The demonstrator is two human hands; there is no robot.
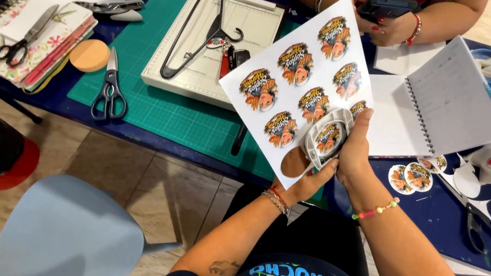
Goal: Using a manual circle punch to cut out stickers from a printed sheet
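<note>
Sheet: a white printed sheet (300,77) held tilted above the near edge of the counter (138,117), carrying rows of round, colourful printed designs in orange, brown and blue; one round hole is already cut at its lower corner.
Punch: a white circle punch (327,137) clamped over the sheet's lower edge, one printed round showing through its window.
Left hand: the left hand (307,184) comes from below, its grip closed around the underside of the punch.
Right hand: the right hand (355,149) covers the punch's right side, thumb up along the sheet, its grip closed on the punch.
Cut rounds: two cut-out rounds (410,176) lie on the blue counter just right of the hands.
Nearby: an open spiral notebook (443,104) to the right; a green cutting mat (157,107) with scissors (110,90) and a paper trimmer (219,38) to the left.
Other person: another person's hands (385,19) hold a dark phone across the counter.
</note>
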